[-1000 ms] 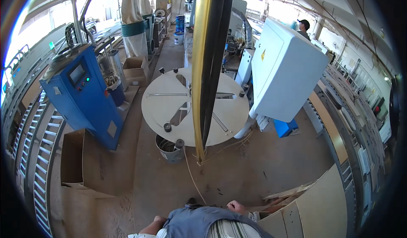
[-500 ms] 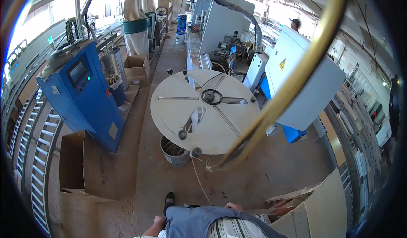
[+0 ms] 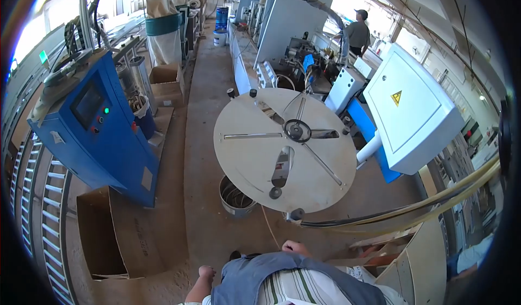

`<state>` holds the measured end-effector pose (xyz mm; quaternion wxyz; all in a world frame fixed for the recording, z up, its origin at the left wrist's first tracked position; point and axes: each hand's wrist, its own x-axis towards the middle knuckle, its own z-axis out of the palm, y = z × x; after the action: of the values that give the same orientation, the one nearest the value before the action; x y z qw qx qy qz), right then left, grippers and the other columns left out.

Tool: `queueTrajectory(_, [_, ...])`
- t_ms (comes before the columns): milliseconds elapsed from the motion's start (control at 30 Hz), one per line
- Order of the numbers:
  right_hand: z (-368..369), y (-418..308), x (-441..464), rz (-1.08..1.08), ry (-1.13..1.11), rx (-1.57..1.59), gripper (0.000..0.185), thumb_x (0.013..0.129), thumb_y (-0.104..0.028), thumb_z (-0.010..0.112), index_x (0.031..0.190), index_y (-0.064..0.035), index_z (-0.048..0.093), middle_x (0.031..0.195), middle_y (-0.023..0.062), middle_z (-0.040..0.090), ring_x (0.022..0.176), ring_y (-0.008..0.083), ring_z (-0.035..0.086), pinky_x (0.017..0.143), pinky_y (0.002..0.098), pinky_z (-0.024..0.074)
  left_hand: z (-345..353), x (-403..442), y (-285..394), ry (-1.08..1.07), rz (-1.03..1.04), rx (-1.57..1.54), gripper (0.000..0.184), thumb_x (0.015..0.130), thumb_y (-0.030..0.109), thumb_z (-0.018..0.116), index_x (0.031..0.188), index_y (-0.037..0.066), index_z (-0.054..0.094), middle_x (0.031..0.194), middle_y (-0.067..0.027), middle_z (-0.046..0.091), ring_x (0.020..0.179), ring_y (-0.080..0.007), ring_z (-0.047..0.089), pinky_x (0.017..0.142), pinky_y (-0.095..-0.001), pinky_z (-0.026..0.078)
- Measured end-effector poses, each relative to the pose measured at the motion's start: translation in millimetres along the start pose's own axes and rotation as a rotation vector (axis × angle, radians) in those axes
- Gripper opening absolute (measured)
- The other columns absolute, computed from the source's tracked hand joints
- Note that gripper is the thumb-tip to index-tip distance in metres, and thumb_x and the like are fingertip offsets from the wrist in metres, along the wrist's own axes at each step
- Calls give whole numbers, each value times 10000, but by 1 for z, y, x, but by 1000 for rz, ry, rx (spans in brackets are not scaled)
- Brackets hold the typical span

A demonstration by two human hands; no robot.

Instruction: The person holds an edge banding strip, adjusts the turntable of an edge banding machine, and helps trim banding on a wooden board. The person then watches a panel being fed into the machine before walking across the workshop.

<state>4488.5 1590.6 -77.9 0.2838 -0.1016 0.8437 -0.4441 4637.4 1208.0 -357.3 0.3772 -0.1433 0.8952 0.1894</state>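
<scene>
My left hand (image 3: 206,273) hangs low beside my grey-blue vest (image 3: 255,272), its fingers curled and nothing visible in it. In front of my body is my right hand (image 3: 296,248), fingers bent; whether it holds anything is hidden. A thin tan cord (image 3: 268,222) runs down from the reel and ends beside that hand; I cannot tell if they touch. Ahead stands a large round pale reel disc (image 3: 247,164) with slots and a black hub knob (image 3: 297,131). Yellowish strips (image 3: 401,211) stretch from its lower edge toward the right.
A bucket (image 3: 236,199) sits under the disc. On the left are a blue control cabinet (image 3: 116,153), an open cardboard box (image 3: 127,240) and roller conveyors (image 3: 54,213). A white electrical box (image 3: 410,109) and wooden panels (image 3: 423,267) flank the right. A person (image 3: 358,33) stands farther back.
The view has shifted, so the disc sits farther right. The strips swung from a steep blurred diagonal to a low line toward the right. My right hand shows more fully.
</scene>
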Motion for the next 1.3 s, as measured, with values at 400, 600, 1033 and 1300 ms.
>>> queueTrajectory(400, [8,-77,25,-39,32,87,170,888,-180,528,956,-74,642,770,13,635,662,118,538,637,242,424,49,-14,-60,-83,148,98,200,887,198,563,821,77,708,780,-57,682,734,-203,678,550,-333,468])
queueTrajectory(600, [0,-118,28,-28,87,199,174,898,-166,519,939,-58,649,751,35,635,642,130,537,621,242,427,38,-5,-72,-125,202,144,206,889,188,564,789,81,709,734,-50,677,700,-193,678,520,-327,458])
queueTrajectory(1033, [-51,-175,77,-192,205,318,164,923,-138,527,930,-21,643,716,41,599,641,126,519,613,242,420,-130,-24,-6,119,-495,-1395,202,858,55,531,1050,38,590,818,-170,612,642,-263,559,553,-348,415])
queueTrajectory(1300, [-46,-231,173,-148,285,342,149,928,-125,530,934,-15,630,732,29,576,649,117,506,615,231,416,-169,17,-109,211,-255,-1287,258,875,134,544,1112,39,584,915,-181,606,786,-282,557,680,-371,415])
